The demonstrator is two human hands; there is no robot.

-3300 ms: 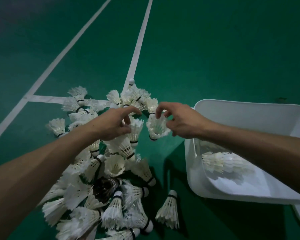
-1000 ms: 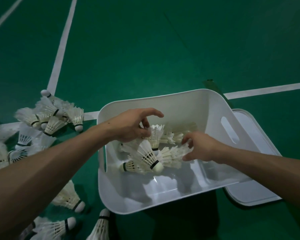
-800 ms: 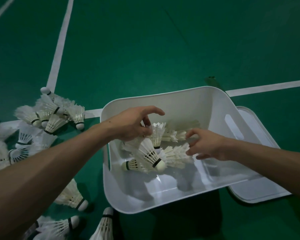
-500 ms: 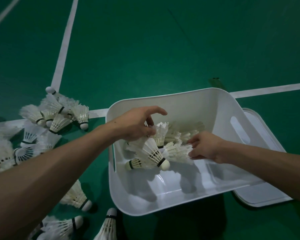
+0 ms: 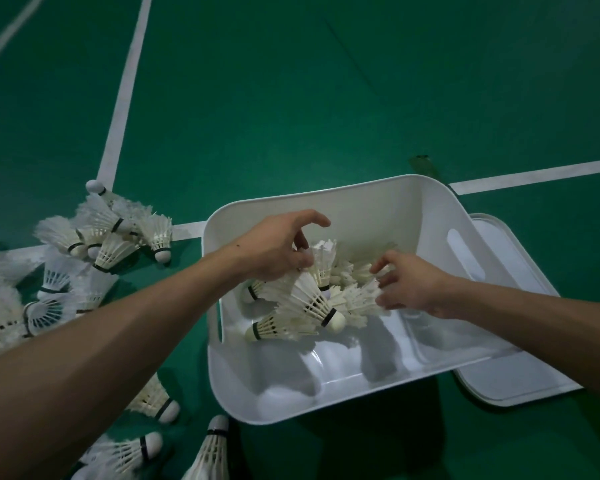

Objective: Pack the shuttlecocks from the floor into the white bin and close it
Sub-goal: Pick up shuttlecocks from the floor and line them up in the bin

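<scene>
Overhead, head view: white bin (image 5: pixel 361 202) sits open on the green court floor (image 5: pixel 291 98), right of centre. Its lid (image 5: pixel 520 386) lies flat at the bin's 4 o'clock, partly tucked under it. Both hands are inside the bin. Left hand (image 5: pixel 278 251) at the bin's 10 o'clock, fingers curled and pinching the feather skirt of a shuttlecock (image 5: pixel 323 261) held cork-down; index finger lifted free. Right hand (image 5: pixel 409 285) toward 3 o'clock, fingers loosely spread, tips touching the feathers of a shuttlecock stack (image 5: pixel 357 299) lying on its side; whether it grips the stack, cannot tell. Several more shuttlecocks (image 5: pixel 288 327) lie on the bin bottom beneath the hands. Loose pile (image 5: pixel 111 237) on the floor at the bin's 9 o'clock, across a white court line (image 5: pixel 125 88); others (image 5: pixel 153 400) scattered at 7 o'clock.
</scene>
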